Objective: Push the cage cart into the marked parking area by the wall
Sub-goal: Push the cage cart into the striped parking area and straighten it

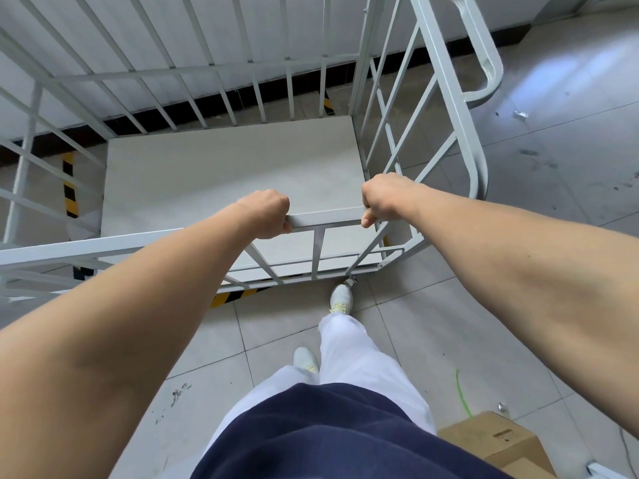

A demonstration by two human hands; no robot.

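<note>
firmly, both hands (266, 212) grip smooth square-tube cage cart (325, 221) rail.

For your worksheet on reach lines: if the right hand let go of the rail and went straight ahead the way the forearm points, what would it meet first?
Probably nothing solid at first: the right hand points over the cage cart's top rail into the open cage. Further along lie the far bars, though depth is hard to judge.

Pale grey cage cart (221, 167); yellow-black striped floor tape (70, 183); brown cardboard box (498, 440).
</note>
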